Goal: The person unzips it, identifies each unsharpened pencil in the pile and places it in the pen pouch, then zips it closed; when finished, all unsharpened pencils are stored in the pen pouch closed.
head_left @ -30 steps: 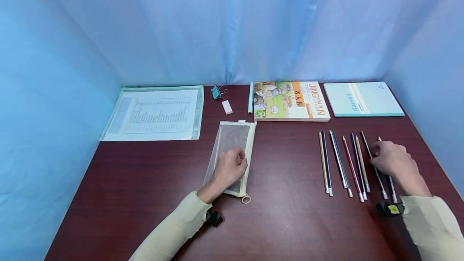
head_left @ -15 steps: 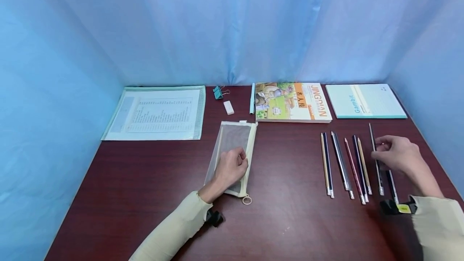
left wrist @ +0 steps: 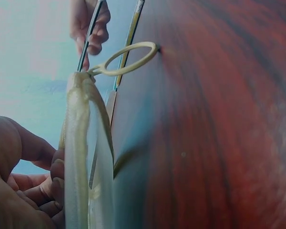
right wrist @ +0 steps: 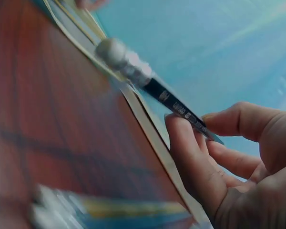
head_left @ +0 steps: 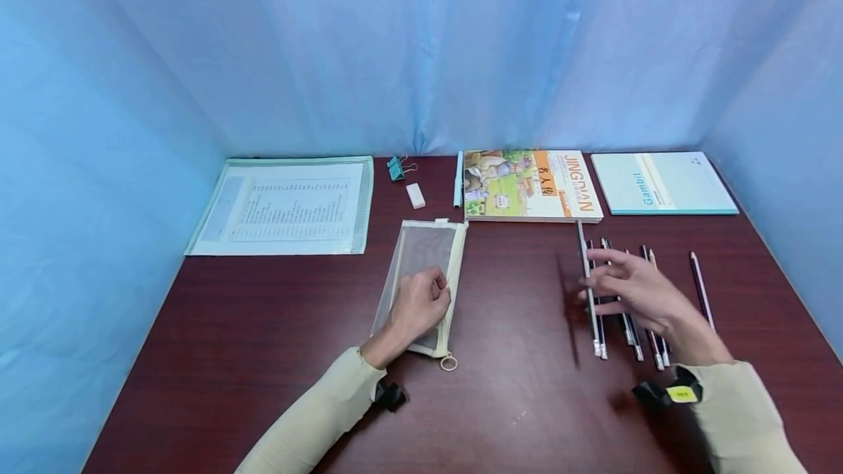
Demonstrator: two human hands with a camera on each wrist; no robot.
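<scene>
1. Dark pencil (head_left: 588, 280): lifted off the table, pinched in the fingers of the right hand (head_left: 631, 291); silver ferrule and eraser end toward the near edge, point toward the far side. It hangs over the left end of the pencil row (head_left: 626, 313). The right wrist view shows the thumb and forefinger closed on its barrel (right wrist: 181, 110).
2. Pencil row: several pencils lying side by side on the table (head_left: 514, 401), partly under the right hand. One reddish pencil (head_left: 701, 288) lies apart to the right.
3. Mesh pouch (head_left: 421, 254): flat on the table, left of centre, ring pull (head_left: 448, 363) at its near end. The left hand (head_left: 416, 304) rests on its near half with fingers curled at the zip edge; the left wrist view shows fingers holding the fabric (left wrist: 81, 157).
4. Far row, left to right: document folder (head_left: 283, 203), binder clip (head_left: 395, 167), eraser (head_left: 415, 195), pale pen (head_left: 457, 178), picture book (head_left: 530, 185), light notebook (head_left: 661, 183).
</scene>
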